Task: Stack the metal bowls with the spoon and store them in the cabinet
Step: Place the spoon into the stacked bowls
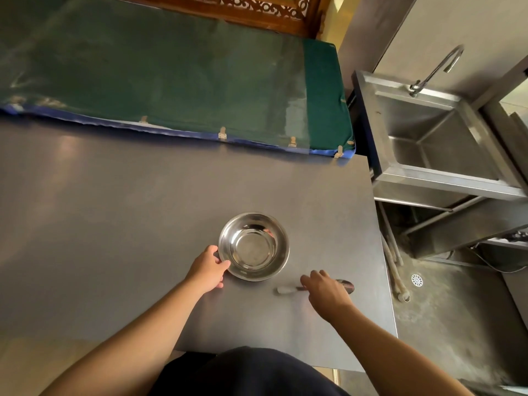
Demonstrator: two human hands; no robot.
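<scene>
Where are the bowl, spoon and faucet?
bowl [253, 246]: head view, inner base.
spoon [346, 285]: head view, spoon's bowl end.
faucet [437, 68]: head view, curved neck.

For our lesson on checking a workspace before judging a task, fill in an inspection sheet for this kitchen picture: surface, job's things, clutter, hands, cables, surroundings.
Surface: dark grey matte countertop, bare apart from the job's things.
Job's things: round shiny metal bowl, upright and empty, though it may be several nested; metal spoon lying flat to its right, handle blurred. No cabinet identifiable.
Clutter: nothing seen.
Hands: left hand grips the bowl's near-left rim; right hand is over the spoon's handle, grasp cannot be told.
Cables: a dark cable on the floor at far right.
Surroundings: green plastic-covered cloth behind the counter; steel sink with curved tap; floor drain.
</scene>
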